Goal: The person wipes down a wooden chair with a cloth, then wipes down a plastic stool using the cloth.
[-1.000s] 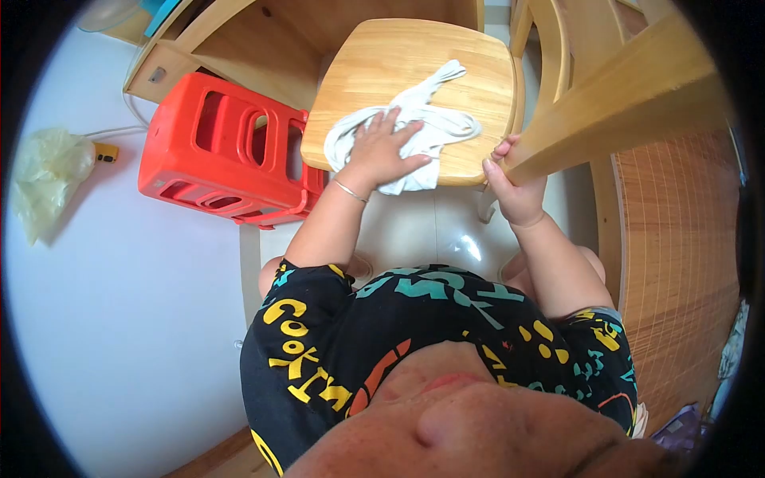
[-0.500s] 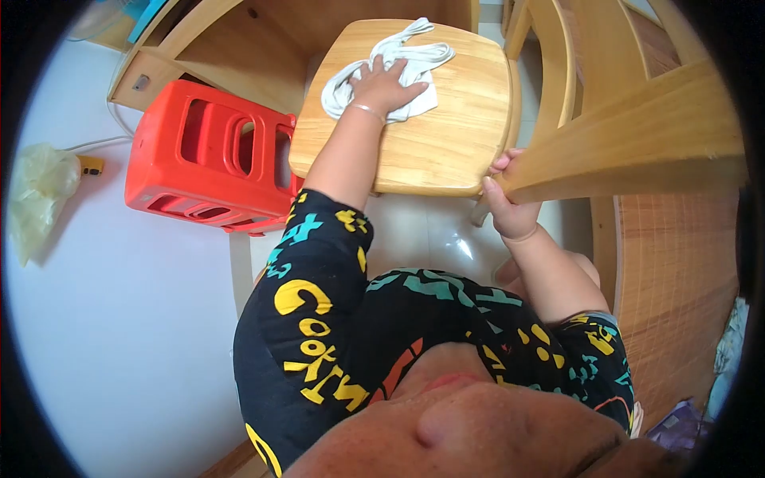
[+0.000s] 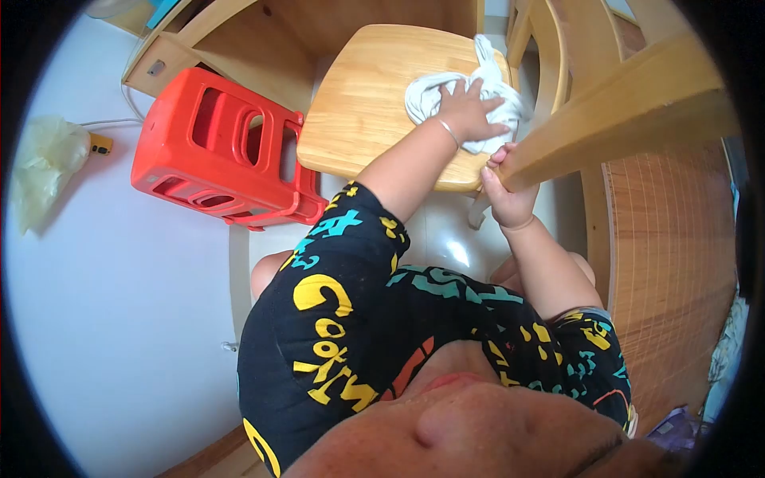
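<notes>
My left hand (image 3: 470,113) lies with spread fingers on a crumpled white cloth (image 3: 426,89), pressing it onto the right part of a wooden chair seat (image 3: 358,88). The cloth's upper end sticks up near the seat's far right corner. My right hand (image 3: 512,195) is wrapped round the lower end of a thick wooden rail (image 3: 621,119), close to the seat's near right corner. The fingers of my right hand are partly hidden behind the wood.
Left of the chair, a red plastic stool (image 3: 227,147) lies on its side. Behind it is a wooden cabinet (image 3: 239,48). A pale plastic bag (image 3: 49,163) and a small yellow device (image 3: 101,144) are at the far left. A woven mat (image 3: 673,271) covers a surface at the right.
My left hand and the cloth went from the seat's near left part to its far left part, then across to the right. My right hand has kept its hold.
</notes>
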Motion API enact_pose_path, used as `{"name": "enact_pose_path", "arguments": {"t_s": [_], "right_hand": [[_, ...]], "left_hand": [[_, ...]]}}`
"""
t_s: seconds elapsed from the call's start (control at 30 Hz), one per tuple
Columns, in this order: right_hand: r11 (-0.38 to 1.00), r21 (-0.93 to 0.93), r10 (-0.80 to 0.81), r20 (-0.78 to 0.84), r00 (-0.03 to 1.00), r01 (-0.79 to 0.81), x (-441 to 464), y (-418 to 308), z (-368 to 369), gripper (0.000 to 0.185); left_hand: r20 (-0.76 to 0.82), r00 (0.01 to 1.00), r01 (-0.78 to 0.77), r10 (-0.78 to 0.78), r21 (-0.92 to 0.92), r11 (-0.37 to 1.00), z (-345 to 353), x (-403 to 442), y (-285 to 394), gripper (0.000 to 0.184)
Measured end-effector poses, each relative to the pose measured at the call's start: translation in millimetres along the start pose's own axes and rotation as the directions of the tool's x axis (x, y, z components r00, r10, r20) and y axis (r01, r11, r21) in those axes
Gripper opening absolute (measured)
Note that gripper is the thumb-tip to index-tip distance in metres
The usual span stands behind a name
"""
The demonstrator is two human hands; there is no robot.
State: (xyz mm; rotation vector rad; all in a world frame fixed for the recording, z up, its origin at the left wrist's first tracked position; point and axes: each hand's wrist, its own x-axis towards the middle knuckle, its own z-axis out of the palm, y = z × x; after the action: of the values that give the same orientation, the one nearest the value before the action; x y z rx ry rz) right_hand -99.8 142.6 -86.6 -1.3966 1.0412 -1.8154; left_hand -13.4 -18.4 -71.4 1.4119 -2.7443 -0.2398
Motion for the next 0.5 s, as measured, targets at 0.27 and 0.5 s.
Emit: {"name": "enact_pose_path", "arguments": {"t_s": [0.27, 0.5], "right_hand": [[0.997, 0.07, 0.04, -0.02, 0.999, -0.039, 1, 4, -3, 0.045], [0.968, -0.232, -0.083, 0.081, 0.993, 0.1, -1, 0, -4, 0.043]], "left_hand": [[-0.043, 0.989, -0.14, 0.138, -0.042, 0.989, 4, -89, -3, 0.06], [-0.072, 0.986, -0.152, 0.148, -0.058, 0.987, 5, -102, 5, 0.054]]}}
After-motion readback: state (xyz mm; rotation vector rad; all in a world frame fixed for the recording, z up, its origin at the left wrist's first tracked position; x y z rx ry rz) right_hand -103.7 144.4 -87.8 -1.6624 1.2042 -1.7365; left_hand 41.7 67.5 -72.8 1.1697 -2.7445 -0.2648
